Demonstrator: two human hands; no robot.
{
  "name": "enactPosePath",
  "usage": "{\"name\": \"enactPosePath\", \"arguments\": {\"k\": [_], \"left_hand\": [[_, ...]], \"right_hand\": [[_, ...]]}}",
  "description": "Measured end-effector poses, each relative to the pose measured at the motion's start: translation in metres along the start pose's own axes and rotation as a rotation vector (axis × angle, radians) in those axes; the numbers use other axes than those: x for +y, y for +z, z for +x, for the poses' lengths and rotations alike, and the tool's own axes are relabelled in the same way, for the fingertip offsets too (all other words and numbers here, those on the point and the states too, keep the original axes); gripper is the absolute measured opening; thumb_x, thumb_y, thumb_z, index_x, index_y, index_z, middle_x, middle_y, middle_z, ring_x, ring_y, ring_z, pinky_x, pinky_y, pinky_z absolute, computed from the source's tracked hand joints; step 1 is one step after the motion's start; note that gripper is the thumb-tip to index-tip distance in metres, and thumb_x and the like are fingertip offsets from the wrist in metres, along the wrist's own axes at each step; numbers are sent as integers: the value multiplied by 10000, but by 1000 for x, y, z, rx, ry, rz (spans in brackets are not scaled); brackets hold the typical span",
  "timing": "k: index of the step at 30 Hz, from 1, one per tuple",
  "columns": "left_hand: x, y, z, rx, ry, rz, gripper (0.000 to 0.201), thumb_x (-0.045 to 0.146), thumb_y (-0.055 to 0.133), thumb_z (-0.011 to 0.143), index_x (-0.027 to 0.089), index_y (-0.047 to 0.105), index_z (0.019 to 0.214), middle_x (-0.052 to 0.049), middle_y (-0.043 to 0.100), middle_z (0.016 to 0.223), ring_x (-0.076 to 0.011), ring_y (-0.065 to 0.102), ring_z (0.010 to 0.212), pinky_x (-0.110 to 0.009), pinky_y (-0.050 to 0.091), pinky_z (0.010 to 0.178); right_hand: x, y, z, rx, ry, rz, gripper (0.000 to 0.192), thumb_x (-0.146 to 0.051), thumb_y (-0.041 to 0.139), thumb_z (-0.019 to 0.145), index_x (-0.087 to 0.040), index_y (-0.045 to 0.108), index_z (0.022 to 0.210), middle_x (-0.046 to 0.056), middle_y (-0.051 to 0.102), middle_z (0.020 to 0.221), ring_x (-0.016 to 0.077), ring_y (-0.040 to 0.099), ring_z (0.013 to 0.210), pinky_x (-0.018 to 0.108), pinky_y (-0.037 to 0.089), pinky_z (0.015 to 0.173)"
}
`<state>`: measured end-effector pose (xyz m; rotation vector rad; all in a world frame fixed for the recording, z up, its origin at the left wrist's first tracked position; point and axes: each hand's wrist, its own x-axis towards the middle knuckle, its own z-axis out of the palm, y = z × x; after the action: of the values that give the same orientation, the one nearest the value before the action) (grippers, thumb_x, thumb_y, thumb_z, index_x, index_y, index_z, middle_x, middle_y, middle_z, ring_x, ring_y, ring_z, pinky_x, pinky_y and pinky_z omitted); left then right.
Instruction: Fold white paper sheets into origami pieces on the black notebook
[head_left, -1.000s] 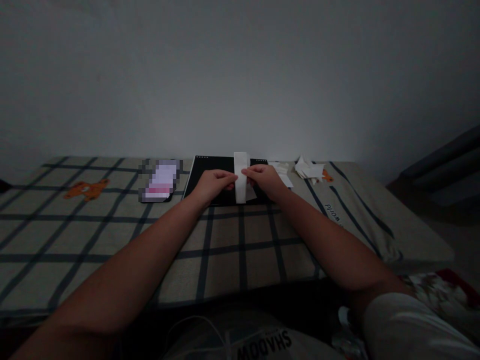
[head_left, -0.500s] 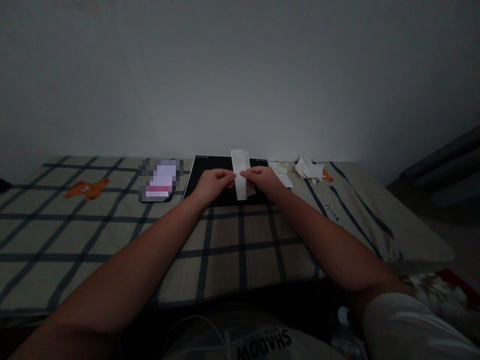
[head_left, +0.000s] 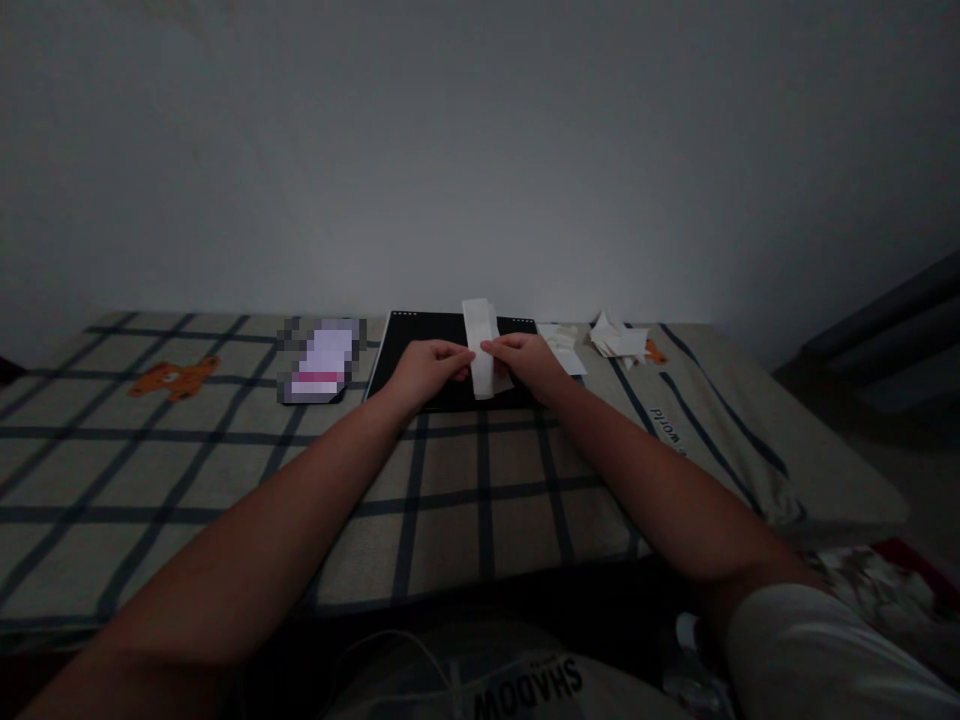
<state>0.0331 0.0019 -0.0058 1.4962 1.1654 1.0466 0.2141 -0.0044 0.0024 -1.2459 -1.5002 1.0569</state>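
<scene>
A folded strip of white paper (head_left: 480,325) is held upright between my two hands, above a flat black board or folder (head_left: 435,328). My left hand (head_left: 431,370) pinches its left edge between thumb and fingertips. From the other side, my right hand (head_left: 525,360) grips it with thumb and forefinger, the fingertips of both hands close together near its middle. Part of a second paper layer shows behind the strip on the right. Just right of the black board lie white paper pieces (head_left: 568,350), partly hidden by my right hand.
A crumpled or folded white paper (head_left: 616,336) lies farther right on the checked cloth (head_left: 480,530). To the left is a phone (head_left: 322,360) with a blurred screen. A pale wall (head_left: 480,150) stands directly behind. Clear plastic (head_left: 694,680) shows at the lower right.
My left fingertips have shifted very slightly right along the paper strip. Otherwise both hands keep the same hold.
</scene>
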Motion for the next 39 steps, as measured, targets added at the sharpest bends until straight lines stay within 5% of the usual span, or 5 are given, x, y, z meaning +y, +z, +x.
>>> {"name": "enactPosePath", "arguments": {"k": [7,17,24,32,39], "left_hand": [[-2,-2,4,48,64,-5,191,345,728,745,165,734,807,-27,709,732,-113,605,622,-263,495,681],[2,1,-1,-34,-48,-16,164,322,748,723,167,738,777,-27,704,696,-113,592,605,-257,474,645],[-4,-4,5,53,33,52,198,335,754,712,164,743,810,-24,705,713,-110,585,616,-247,453,627],[5,2,-1,-34,-136,-72,125,272,743,734,155,732,779,-25,696,703,-98,585,607,-261,477,669],[-1,-5,4,47,34,107,193,349,731,744,158,727,772,3,644,602,-99,541,560,-239,406,578]], "right_hand": [[5,1,3,-40,25,85,287,-428,729,694,-147,677,718,3,621,614,106,538,574,252,450,568],[6,-1,5,3,-13,25,255,-394,710,720,-141,676,713,-14,593,575,91,510,525,238,411,523],[7,1,6,-63,34,61,239,-376,714,731,-139,682,729,8,641,624,97,544,552,244,441,559],[13,-2,9,-7,-20,18,225,-376,709,732,-152,691,720,-7,623,594,101,533,541,250,424,548],[10,0,7,-60,36,106,223,-372,724,728,-152,687,727,18,657,641,109,577,591,249,466,580]]}}
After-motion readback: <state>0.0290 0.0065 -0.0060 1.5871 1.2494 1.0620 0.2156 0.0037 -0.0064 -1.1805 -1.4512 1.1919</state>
